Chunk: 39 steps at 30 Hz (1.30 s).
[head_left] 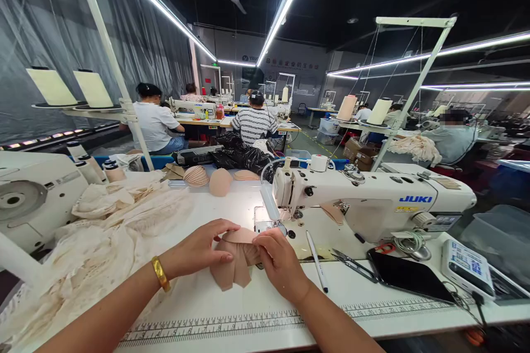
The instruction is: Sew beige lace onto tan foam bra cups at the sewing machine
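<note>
A curved beige cup piece (239, 236) lies between my hands, just in front of the sewing machine needle area. My left hand (202, 251) holds its left end, with thumb below and fingers above. With the fingers pinched together, my right hand (278, 262) grips the right end; the fingertips partly hide it. Under it, several flat beige cut pieces (226, 274) fan out on the table. The white sewing machine (364, 193) stands beyond my right hand. Farther back on the table sit a stack of beige cups (196, 176) and a single rounded beige piece (221, 182).
Cream lace fabric (111, 248) is heaped at the left. On the right lie a white pen (317, 262), scissors (355, 266), a black phone (408, 274) and a white box-shaped device (467, 267). A printed ruler (232, 326) runs along the front edge. Co-workers sit at machines beyond.
</note>
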Tool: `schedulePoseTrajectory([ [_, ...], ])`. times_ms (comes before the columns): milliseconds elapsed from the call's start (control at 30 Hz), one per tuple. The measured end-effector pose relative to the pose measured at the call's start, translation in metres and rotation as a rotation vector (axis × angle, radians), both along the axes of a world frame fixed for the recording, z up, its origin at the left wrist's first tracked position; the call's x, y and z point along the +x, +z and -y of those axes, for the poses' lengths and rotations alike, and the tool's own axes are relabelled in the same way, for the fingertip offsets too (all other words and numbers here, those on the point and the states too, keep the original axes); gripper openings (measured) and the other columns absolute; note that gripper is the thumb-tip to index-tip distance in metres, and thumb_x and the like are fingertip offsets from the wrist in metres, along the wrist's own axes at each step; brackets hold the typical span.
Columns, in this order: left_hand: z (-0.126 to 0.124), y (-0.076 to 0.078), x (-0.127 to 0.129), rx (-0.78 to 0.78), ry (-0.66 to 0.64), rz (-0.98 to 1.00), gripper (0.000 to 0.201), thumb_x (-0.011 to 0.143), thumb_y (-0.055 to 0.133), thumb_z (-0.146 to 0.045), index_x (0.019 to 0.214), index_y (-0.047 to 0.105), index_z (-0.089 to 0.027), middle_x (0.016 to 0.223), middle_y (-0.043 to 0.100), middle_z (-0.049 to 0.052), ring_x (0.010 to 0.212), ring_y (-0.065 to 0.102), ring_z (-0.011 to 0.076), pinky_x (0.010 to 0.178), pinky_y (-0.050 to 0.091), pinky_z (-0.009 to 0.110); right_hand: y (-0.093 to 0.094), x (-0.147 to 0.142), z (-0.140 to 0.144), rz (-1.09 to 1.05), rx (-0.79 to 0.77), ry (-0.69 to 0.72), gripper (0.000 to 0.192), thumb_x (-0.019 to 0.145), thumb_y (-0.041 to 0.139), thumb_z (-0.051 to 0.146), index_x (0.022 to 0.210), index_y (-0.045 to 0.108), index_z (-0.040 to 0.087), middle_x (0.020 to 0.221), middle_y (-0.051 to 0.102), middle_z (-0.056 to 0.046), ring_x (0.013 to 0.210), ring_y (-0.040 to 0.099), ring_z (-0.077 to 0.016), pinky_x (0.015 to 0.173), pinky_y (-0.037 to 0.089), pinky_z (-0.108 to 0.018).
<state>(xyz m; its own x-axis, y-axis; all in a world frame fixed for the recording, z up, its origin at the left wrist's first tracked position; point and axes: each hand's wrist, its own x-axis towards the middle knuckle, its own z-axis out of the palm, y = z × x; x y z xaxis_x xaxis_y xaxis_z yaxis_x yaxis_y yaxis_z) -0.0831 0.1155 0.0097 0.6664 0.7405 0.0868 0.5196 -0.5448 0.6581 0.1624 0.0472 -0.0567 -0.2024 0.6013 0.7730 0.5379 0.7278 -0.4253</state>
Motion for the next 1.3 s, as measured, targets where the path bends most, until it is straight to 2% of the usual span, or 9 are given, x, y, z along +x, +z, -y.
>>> schedulePoseTrajectory([
  [167, 0.008, -0.001, 0.003, 0.163, 0.037, 0.052, 0.046, 0.082, 0.076, -0.032, 0.128, 0.072, -0.033, 0.123, 0.070, 0.007, 0.116, 0.061, 0.0321, 0.100, 0.050, 0.045, 0.008, -0.005, 0.011, 0.040, 0.114, 0.206, 0.050, 0.094, 0.047, 0.000, 0.134, 0.047, 0.030, 0.111, 0.070, -0.008, 0.102, 0.064, -0.0237, 0.088, 0.060, -0.042],
  [367, 0.015, -0.013, 0.001, 0.369, 0.116, 0.042, 0.039, 0.096, 0.049, -0.030, 0.118, 0.080, -0.033, 0.076, 0.066, 0.006, 0.078, 0.062, 0.0271, 0.074, 0.051, 0.041, 0.014, -0.011, 0.019, 0.229, 0.240, 0.325, 0.062, 0.089, 0.047, -0.004, 0.143, 0.044, 0.026, 0.116, 0.075, -0.011, 0.105, 0.068, -0.0234, 0.088, 0.064, -0.037],
  [433, 0.016, -0.015, -0.002, 0.314, 0.138, 0.123, 0.039, 0.097, 0.048, -0.032, 0.120, 0.080, -0.031, 0.083, 0.073, 0.006, 0.083, 0.066, 0.0274, 0.079, 0.053, 0.042, 0.015, -0.012, 0.020, 0.245, 0.237, 0.344, 0.060, 0.088, 0.047, -0.003, 0.142, 0.045, 0.025, 0.118, 0.076, -0.012, 0.108, 0.069, -0.0239, 0.090, 0.063, -0.037],
  [500, 0.017, -0.013, -0.005, 0.187, 0.192, 0.251, 0.036, 0.097, 0.052, -0.035, 0.119, 0.080, -0.030, 0.107, 0.079, 0.006, 0.102, 0.070, 0.0289, 0.094, 0.054, 0.044, 0.015, -0.011, 0.020, 0.201, 0.198, 0.327, 0.059, 0.087, 0.047, -0.002, 0.139, 0.047, 0.026, 0.116, 0.075, -0.011, 0.106, 0.069, -0.0238, 0.091, 0.062, -0.039],
  [567, 0.018, -0.009, -0.008, 0.018, 0.260, 0.386, 0.033, 0.096, 0.056, -0.040, 0.115, 0.081, -0.029, 0.127, 0.077, 0.005, 0.122, 0.066, 0.0310, 0.110, 0.048, 0.046, 0.013, -0.007, 0.019, 0.107, 0.145, 0.238, 0.053, 0.088, 0.046, 0.000, 0.134, 0.050, 0.027, 0.109, 0.074, -0.008, 0.099, 0.068, -0.0235, 0.086, 0.060, -0.040],
  [667, 0.019, -0.002, -0.011, -0.209, 0.336, 0.544, 0.035, 0.092, 0.062, -0.050, 0.110, 0.082, -0.027, 0.133, 0.075, 0.006, 0.132, 0.059, 0.0341, 0.115, 0.045, 0.046, 0.008, -0.001, 0.013, -0.018, 0.059, 0.035, 0.034, 0.095, 0.046, 0.006, 0.120, 0.055, 0.027, 0.095, 0.070, -0.006, 0.083, 0.063, -0.0222, 0.072, 0.056, -0.037],
  [767, 0.020, 0.003, -0.014, -0.341, 0.373, 0.615, 0.040, 0.083, 0.074, -0.056, 0.106, 0.082, -0.025, 0.130, 0.075, 0.009, 0.125, 0.062, 0.0355, 0.102, 0.051, 0.044, 0.003, 0.003, 0.008, -0.076, -0.032, -0.060, 0.023, 0.099, 0.044, 0.010, 0.110, 0.058, 0.025, 0.090, 0.066, -0.005, 0.078, 0.060, -0.0216, 0.066, 0.053, -0.034],
  [967, 0.020, 0.004, -0.016, -0.412, 0.315, 0.578, 0.053, 0.080, 0.080, -0.054, 0.122, 0.071, -0.022, 0.105, 0.077, 0.007, 0.094, 0.067, 0.0255, 0.079, 0.049, 0.035, 0.003, 0.003, 0.006, -0.070, -0.138, -0.088, 0.020, 0.099, 0.043, 0.012, 0.102, 0.059, 0.024, 0.090, 0.065, -0.006, 0.080, 0.060, -0.0215, 0.063, 0.050, -0.032],
  [1300, 0.040, -0.001, -0.001, -0.496, 0.373, 0.735, 0.059, 0.080, 0.085, -0.041, 0.129, 0.057, -0.025, 0.105, 0.072, 0.004, 0.098, 0.066, 0.0219, 0.085, 0.051, 0.033, 0.008, -0.001, 0.011, -0.032, -0.226, -0.015, 0.017, 0.104, 0.046, 0.024, 0.096, 0.061, 0.024, 0.083, 0.063, -0.003, 0.072, 0.057, -0.0191, 0.063, 0.048, -0.031],
])
